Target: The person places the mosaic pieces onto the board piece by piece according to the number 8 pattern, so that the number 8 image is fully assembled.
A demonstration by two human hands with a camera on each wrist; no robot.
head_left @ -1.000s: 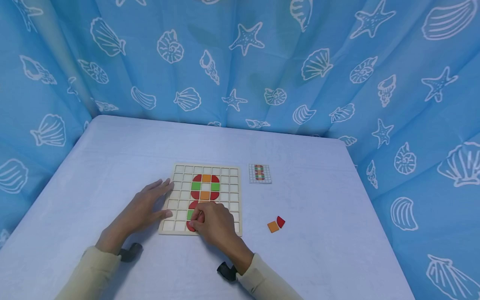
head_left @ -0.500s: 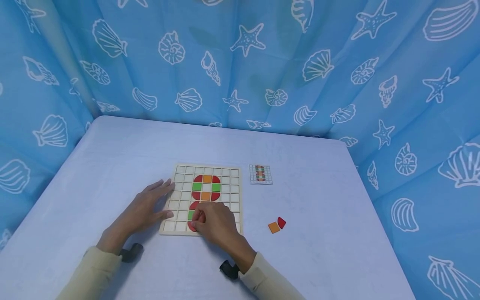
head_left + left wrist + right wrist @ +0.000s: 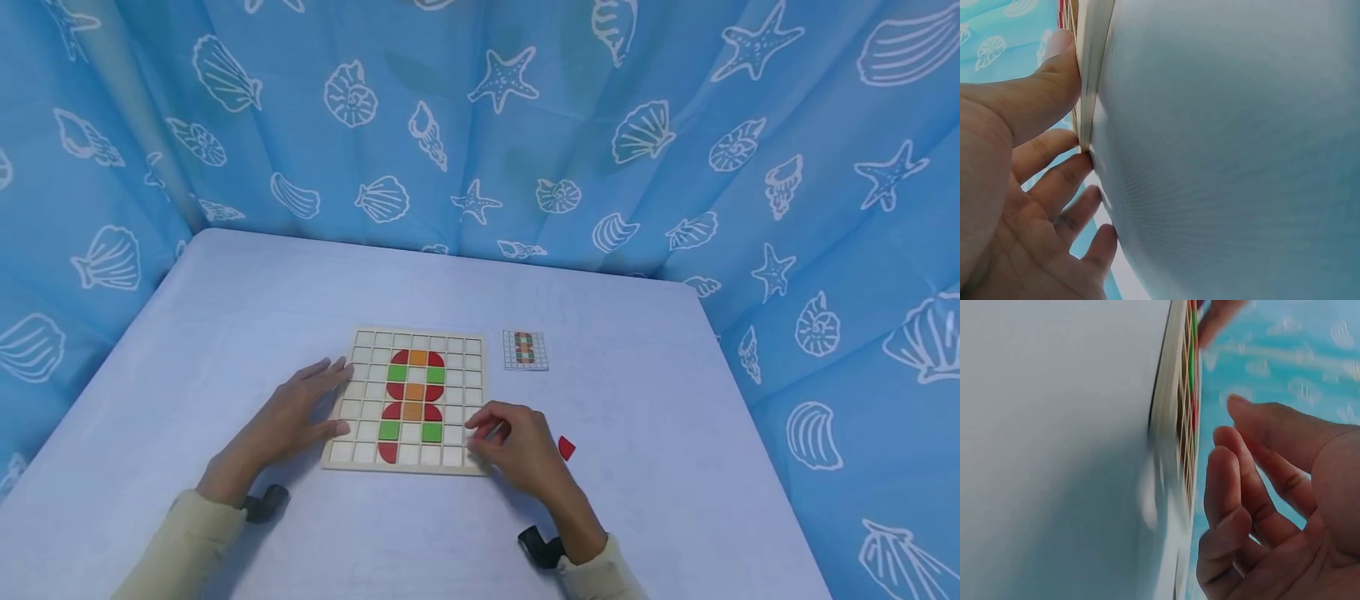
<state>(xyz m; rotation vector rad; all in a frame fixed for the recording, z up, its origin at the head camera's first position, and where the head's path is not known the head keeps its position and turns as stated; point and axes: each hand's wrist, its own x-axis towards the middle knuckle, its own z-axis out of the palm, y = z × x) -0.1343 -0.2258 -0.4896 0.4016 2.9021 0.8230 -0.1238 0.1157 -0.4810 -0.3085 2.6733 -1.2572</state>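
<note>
My left hand [image 3: 288, 421] rests at the left edge of a wooden grid board [image 3: 478, 375], thumb and fingers spread against its side. In the left wrist view the thumb [image 3: 1047, 84] lies along the board's edge. Red quarter-round tiles [image 3: 387, 452], green square tiles [image 3: 431, 432] and orange square tiles [image 3: 413, 411] form a pattern in the grid. Over the board's lower right edge is my right hand [image 3: 517, 446], fingers loosely bent; no tile shows between the fingertips in the right wrist view. A loose red quarter-round tile [image 3: 566, 447] lies just right of it.
A small pattern card [image 3: 525, 350] lies on the white-covered table [image 3: 660, 400], right of the board's upper corner. A blue shell-print curtain [image 3: 450, 125] hangs behind the table and along its sides.
My right hand has lifted from the lower left of the pattern and moved right, uncovering the lower tiles. The loose orange tile is now hidden behind it. My left hand stays put.
</note>
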